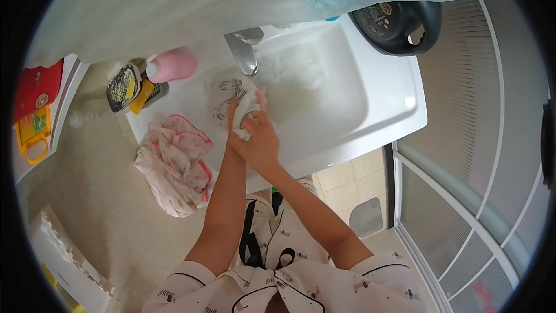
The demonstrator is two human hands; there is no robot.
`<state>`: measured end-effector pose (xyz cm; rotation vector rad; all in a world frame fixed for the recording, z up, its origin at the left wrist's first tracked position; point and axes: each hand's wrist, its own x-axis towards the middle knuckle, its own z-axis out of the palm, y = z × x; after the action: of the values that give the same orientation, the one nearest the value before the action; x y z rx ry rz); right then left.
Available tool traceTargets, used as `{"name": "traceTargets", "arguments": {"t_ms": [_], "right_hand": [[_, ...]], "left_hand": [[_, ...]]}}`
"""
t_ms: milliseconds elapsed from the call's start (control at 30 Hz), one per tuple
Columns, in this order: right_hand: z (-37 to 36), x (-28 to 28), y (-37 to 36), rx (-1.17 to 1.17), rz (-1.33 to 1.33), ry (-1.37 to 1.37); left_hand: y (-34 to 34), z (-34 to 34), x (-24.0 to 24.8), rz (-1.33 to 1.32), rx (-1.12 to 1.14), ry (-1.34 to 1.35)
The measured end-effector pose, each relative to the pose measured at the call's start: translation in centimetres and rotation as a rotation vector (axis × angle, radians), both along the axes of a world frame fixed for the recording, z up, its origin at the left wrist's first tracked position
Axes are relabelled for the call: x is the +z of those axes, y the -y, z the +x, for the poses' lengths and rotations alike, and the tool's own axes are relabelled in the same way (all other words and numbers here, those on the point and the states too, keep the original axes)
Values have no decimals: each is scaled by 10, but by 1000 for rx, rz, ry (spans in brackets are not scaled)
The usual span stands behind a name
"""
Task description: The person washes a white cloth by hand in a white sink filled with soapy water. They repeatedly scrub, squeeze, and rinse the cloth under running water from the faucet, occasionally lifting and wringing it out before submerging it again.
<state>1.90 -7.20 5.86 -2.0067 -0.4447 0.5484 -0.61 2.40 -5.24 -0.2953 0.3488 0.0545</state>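
Observation:
A wet white cloth (248,102) with dark print and a patch of pink is bunched up over the left part of the white sink (339,117). My left hand (234,127) is closed on its near left side, partly hidden behind the other hand. Close against it, my right hand (260,140) grips the cloth's lower right part with curled fingers. Just beyond the cloth is the chrome faucet (244,55). Cloudy, foamy water (292,84) lies in the basin. Left of my hands, a crumpled pink-and-white garment (174,165) with red trim hangs over the sink's edge.
A pink bottle (172,68) lies at the sink's back left, beside a dark soap box (123,87) and a yellow sponge (142,97). On the back right corner rests a black jug (397,28) with a handle. Ribbed sliding panels (463,110) stand to the right.

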Motion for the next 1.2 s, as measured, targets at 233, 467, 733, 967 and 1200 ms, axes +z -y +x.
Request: {"name": "traceTargets", "arguments": {"t_ms": [233, 467, 733, 967, 1200], "right_hand": [[95, -58, -9, -29, -534, -236], [155, -80, -1, 21, -503, -155], [56, -117, -44, 179, -197, -244], [3, -22, -50, 76, -229, 18], [97, -73, -34, 3, -53, 18]], "left_hand": [[21, 13, -11, 550, -135, -669], [25, -28, -7, 627, -289, -835], [0, 8, 45, 550, 141, -721], [-31, -29, -7, 403, 171, -497], [-40, 20, 21, 757, 22, -651]]}}
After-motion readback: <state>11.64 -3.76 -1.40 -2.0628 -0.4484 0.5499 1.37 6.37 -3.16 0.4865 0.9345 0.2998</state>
